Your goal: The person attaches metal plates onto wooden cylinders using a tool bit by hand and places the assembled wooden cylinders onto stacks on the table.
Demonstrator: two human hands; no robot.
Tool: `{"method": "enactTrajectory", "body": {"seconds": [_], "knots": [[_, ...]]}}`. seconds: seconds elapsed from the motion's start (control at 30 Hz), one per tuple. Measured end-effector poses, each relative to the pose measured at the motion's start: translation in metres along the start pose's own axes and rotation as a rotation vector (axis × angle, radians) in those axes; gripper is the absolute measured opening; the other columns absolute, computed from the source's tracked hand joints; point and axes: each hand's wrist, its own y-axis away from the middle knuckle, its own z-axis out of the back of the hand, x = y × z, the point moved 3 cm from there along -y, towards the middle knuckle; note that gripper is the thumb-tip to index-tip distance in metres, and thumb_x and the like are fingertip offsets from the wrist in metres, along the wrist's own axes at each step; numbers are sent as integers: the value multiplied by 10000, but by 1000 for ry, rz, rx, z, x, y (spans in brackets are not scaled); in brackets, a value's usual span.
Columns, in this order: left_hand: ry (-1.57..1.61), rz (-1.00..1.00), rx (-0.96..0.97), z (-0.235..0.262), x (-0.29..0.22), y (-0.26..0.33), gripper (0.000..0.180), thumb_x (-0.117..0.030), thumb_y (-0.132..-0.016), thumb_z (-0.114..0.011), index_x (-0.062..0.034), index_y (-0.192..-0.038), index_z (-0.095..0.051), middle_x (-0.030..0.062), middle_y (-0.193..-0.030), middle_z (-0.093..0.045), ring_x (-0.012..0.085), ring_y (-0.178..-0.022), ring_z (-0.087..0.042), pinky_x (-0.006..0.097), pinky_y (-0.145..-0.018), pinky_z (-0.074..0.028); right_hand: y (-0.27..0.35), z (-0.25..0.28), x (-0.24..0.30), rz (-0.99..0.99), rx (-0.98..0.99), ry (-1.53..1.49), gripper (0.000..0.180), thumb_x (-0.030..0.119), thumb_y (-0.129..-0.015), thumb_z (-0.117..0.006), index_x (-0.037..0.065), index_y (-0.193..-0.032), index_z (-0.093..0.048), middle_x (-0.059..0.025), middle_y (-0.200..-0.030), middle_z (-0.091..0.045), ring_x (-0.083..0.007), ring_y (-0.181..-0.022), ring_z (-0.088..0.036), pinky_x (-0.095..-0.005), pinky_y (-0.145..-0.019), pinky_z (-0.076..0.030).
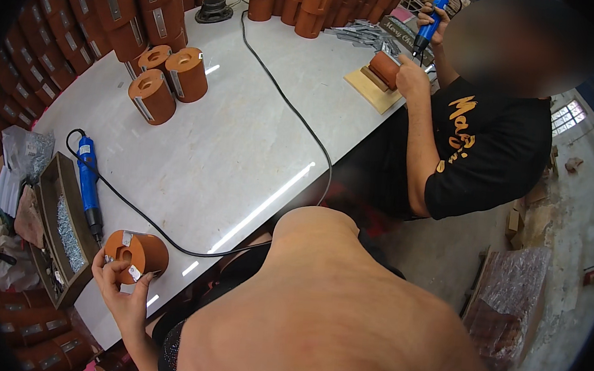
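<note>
At the near left corner of the table, a brown cylinder point(153, 252) lies on its side, its end face with a hole turned toward me. My left hand point(123, 292) is closed at that face, fingers at the hole and thumb against a small silver metal plate point(134, 272). Another silver piece sits at the top of the face. Just beyond the cylinder, the tip of a blue electric screwdriver point(88, 176) points toward it; the tool rests along a wooden tray point(83, 219) of small screws. A large bare arm fills the lower middle; my right hand is out of sight.
Several brown cylinders point(152, 97) stand on the white table point(244, 153), with tall stacks behind. A black cable point(283, 94) crosses the tabletop. At right, a co-worker holds a blue screwdriver point(432, 22) over a cylinder point(384, 68) on a wooden board. Metal plates point(364, 35) lie heaped beyond.
</note>
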Motion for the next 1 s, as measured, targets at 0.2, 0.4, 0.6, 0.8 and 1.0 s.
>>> {"method": "enactTrajectory", "body": {"seconds": [0.2, 0.4, 0.6, 0.8, 1.0], "knots": [[-46, -122, -9, 2, 15, 1, 381, -16, -532, -737, -47, -841, -516, 134, -1226, -367, 261, -1089, -445, 322, -819, -425, 1, -15, -9, 41, 22, -12, 248, 61, -754, -515, -42, -979, -511, -104, -779, -574, -163, -664, -560, -240, -509, -455], [-61, -58, 0, 2, 5, 2, 375, -28, -528, -738, -41, -832, -518, 149, -1217, -379, 284, -1087, -443, 341, -836, -412, 3, -37, -19, 61, 43, -52, 237, 50, -747, -512, -44, -964, -520, -106, -800, -575, -160, -687, -570, -238, -509, -456], [-68, -131, -14, 6, 16, 2, 372, -48, -527, -743, -46, -828, -523, 155, -1212, -397, 306, -1104, -428, 371, -866, -386, -2, -50, -29, 91, 70, -119, 227, 40, -740, -508, -46, -950, -529, -108, -821, -577, -158, -711, -579, -236, -510, -456], [-63, -151, -9, 1, 13, 0, 383, -65, -524, -752, -43, -827, -519, 161, -1222, -391, 319, -1122, -411, 388, -888, -368, 0, -53, -30, 121, 66, -145, 218, 30, -733, -505, -48, -935, -538, -110, -842, -579, -156, -735, -589, -235, -511, -457], [-96, -166, -1, 11, 5, 10, 383, -88, -605, -723, -11, -939, -552, 171, -1162, -473, 304, -1092, -456, 371, -902, -358, -18, -50, 0, -102, 102, -169, 235, -13, -729, -473, -24, -959, -517, -92, -827, -573, -117, -683, -598, -181, -441, -433]]}}
